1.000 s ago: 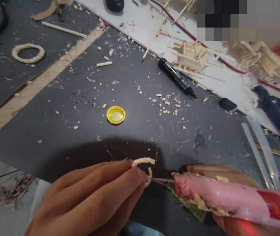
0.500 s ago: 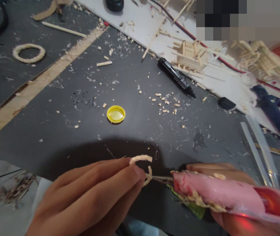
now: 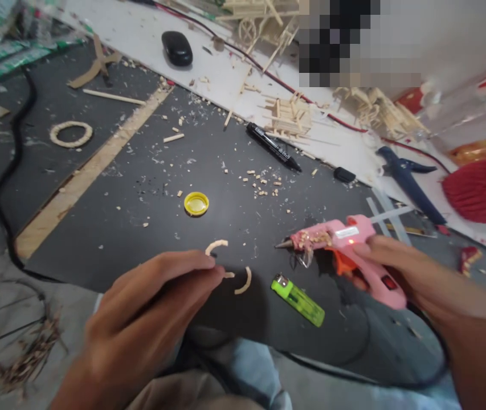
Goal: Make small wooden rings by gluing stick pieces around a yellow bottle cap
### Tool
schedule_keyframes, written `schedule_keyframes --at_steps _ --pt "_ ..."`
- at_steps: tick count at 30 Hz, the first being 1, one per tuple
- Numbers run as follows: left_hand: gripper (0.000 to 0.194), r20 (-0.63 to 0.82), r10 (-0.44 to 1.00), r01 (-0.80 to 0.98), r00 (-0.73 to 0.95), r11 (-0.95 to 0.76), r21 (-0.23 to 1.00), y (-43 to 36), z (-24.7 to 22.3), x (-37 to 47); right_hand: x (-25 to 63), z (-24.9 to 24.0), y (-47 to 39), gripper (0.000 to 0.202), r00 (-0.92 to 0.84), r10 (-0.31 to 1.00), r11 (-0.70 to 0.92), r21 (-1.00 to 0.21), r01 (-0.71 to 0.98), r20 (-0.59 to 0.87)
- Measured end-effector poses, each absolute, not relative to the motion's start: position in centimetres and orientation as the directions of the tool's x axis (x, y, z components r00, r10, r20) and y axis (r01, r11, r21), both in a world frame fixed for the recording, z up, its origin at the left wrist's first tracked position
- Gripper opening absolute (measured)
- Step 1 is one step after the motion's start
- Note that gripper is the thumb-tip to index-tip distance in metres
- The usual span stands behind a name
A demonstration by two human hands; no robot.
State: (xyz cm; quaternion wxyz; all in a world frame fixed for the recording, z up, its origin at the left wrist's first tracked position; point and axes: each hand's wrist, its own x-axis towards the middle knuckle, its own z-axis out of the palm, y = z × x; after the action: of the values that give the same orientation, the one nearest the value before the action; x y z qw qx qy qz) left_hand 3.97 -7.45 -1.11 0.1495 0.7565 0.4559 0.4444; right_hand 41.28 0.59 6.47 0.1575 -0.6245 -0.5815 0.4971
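Observation:
My left hand (image 3: 161,307) pinches a small curved wooden piece (image 3: 217,245) between thumb and fingertips, over the front of the dark board. Just right of its fingertips lies another curved piece (image 3: 243,281). On the right, my right hand (image 3: 379,262) is wrapped round the handle of a pink glue gun (image 3: 337,234), whose metal nozzle points left. Wood bits cling to the gun's front, and a clear glue stick (image 3: 392,214) sticks out of its back. Between the hands a green lighter (image 3: 298,300) lies below the nozzle. A yellow cap (image 3: 196,204) sits beyond my left hand.
A black marker (image 3: 273,147), its cap (image 3: 344,174) and wood scraps lie farther back. A wooden ring (image 3: 70,134) is at the left. Blue cutters (image 3: 411,182) and a red knitted item (image 3: 482,188) are at the right. A black cable (image 3: 396,380) curves along the front edge.
The glue gun in my right hand has moved away from my left hand, toward the back right. The lighter and the loose curved piece now show clearly. The view has shifted.

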Motion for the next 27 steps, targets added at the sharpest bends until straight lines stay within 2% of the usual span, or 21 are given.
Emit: schedule_keyframes --at_steps 3,5,6,7,8,9,11,13,17,22,27 --pt "0.033 0.487 0.814 0.563 0.316 -0.574 0.595 -7.1 -1.2 3.1 42.7 7.3 -0.1 0.039 -0.036 0.933 -0.226 -0.664 0.713 -0.357" --pt "0.029 0.466 0.805 0.574 0.368 -0.591 0.567 -6.8 -1.4 2.8 41.5 7.9 -2.1 0.042 0.06 0.979 -0.156 -0.531 0.833 -0.194" --pt "0.028 0.461 0.799 0.583 0.387 -0.599 0.549 -6.7 -1.5 2.8 40.0 8.1 -3.5 0.039 0.131 0.99 -0.143 -0.493 0.859 -0.059" --pt "0.027 0.459 0.792 0.591 0.403 -0.608 0.531 -6.5 -1.5 2.8 38.1 8.1 -5.0 0.032 0.183 0.981 -0.125 -0.499 0.858 0.069" --pt "0.025 0.458 0.787 0.598 0.412 -0.613 0.515 -6.3 -1.5 2.8 35.8 7.9 -6.6 0.022 0.158 0.982 -0.084 -0.525 0.847 0.098" --pt "0.023 0.456 0.785 0.604 0.419 -0.616 0.506 -6.2 -1.4 2.9 33.4 7.5 -8.1 0.011 0.079 0.993 -0.016 -0.562 0.827 0.088" --pt "0.021 0.451 0.786 0.604 0.422 -0.615 0.507 -5.9 -1.2 2.9 28.9 6.2 -10.3 0.009 -0.064 0.998 0.04 -0.621 0.782 -0.015" --pt "0.023 0.434 0.796 0.599 0.422 -0.604 0.525 -5.8 -0.9 2.9 25.6 4.5 -11.3 0.013 -0.047 0.997 0.074 -0.631 0.772 0.059" --pt "0.028 0.398 0.822 0.599 0.408 -0.57 0.563 -5.8 -0.2 2.8 23.8 2.4 -11.1 0.024 0.05 0.981 0.062 -0.555 0.83 0.185" --pt "0.029 0.377 0.825 0.602 0.421 -0.565 0.564 -5.5 0.0 3.0 24.1 2.2 -10.9 0.029 -0.005 0.974 0.112 -0.463 0.88 0.225" --pt "0.025 0.362 0.835 0.607 0.415 -0.55 0.573 -5.3 -0.1 3.4 23.5 2.1 -11.0 0.028 -0.011 0.965 0.126 -0.424 0.897 0.263"
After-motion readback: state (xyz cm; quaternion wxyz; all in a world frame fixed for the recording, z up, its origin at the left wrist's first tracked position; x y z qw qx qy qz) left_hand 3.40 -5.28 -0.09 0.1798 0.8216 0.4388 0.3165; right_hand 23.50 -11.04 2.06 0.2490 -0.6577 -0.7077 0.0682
